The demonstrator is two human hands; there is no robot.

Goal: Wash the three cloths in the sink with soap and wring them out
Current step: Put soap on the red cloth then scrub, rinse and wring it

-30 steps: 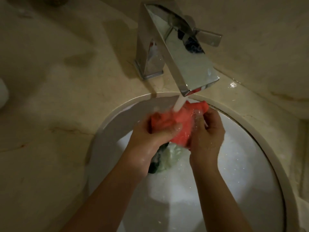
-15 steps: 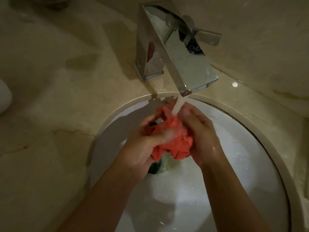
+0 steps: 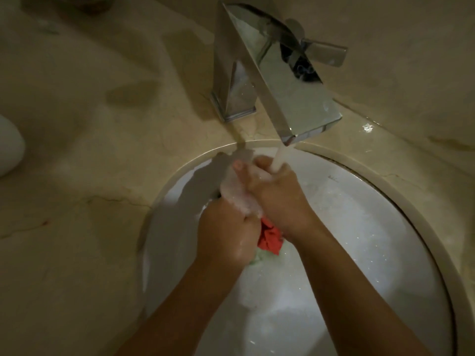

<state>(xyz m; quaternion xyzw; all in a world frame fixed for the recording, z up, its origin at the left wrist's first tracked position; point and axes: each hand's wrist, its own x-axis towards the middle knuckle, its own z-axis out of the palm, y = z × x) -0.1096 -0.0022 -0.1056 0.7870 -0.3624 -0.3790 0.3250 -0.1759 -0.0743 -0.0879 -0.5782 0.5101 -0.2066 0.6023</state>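
Both my hands are in the white sink [image 3: 385, 227] under the running tap. A pale, sudsy cloth [image 3: 237, 191] stretches between them. My right hand [image 3: 279, 194] grips its upper end, and the water stream [image 3: 279, 158] falls on this hand's fingers. My left hand [image 3: 226, 237] is curled round the lower end. A red cloth [image 3: 270, 238] bunches just below, between my wrists; whether a hand holds it I cannot tell. A bit of green cloth [image 3: 257, 260] shows under it on the basin floor, mostly hidden.
The chrome faucet [image 3: 290, 80] juts over the back rim of the basin, its lever [image 3: 326, 53] pointing right. Beige marble counter [image 3: 90, 176] surrounds the sink. A white rounded object [image 3: 9, 147] sits at the far left edge.
The red cloth, held up under the stream before, now hangs low between my wrists. A pale sudsy cloth is in both hands instead, and my left hand has dropped lower.
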